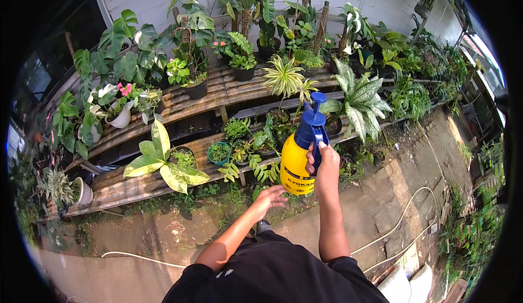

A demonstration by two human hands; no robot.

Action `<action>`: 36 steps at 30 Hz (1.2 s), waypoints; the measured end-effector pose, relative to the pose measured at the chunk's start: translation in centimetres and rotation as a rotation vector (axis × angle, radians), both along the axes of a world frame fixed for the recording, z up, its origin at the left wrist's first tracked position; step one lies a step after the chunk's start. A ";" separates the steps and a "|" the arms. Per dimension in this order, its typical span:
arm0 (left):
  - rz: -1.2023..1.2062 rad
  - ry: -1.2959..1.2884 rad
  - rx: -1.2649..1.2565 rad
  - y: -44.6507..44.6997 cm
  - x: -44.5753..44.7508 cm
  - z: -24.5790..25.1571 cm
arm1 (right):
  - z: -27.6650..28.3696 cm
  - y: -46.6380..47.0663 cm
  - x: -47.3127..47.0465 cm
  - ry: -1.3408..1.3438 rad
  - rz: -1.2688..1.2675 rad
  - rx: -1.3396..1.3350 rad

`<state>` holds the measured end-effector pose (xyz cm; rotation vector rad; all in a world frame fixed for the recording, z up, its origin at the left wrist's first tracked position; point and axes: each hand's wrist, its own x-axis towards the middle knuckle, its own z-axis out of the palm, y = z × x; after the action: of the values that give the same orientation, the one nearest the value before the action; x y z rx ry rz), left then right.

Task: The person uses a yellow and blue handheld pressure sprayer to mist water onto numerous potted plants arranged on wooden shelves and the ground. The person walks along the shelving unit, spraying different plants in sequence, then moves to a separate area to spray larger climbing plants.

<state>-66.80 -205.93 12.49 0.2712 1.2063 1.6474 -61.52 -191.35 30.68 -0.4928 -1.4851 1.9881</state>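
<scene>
A yellow pump sprayer (295,164) with a blue pump head is held up in front of me, its nozzle pointing away towards the plants. My right hand (325,164) grips the blue handle at its right side. Close to the lower left of the bottle is my left hand (267,200), fingers apart and holding nothing; whether a fingertip touches the base I cannot tell. Beyond the sprayer stand a dieffenbachia with white-speckled leaves (361,100) and a spider-like plant with striped leaves (283,76).
Tiered corrugated shelves (226,84) carry several potted plants, among them a large yellow-variegated plant (157,156) and a white pot (121,117) with pink flowers nearby. A pale hose (402,217) loops over the paved ground at right. White sacks (408,282) lie at lower right.
</scene>
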 end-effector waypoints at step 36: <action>0.197 -0.135 -0.315 -35.1 2.4 -8.5 | -9.3 -31.2 2.8 -0.244 -0.040 -0.213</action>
<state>-64.37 -241.04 3.94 -0.1583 1.3994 1.5839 -58.76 -222.57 21.39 -0.8759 -1.3952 2.1249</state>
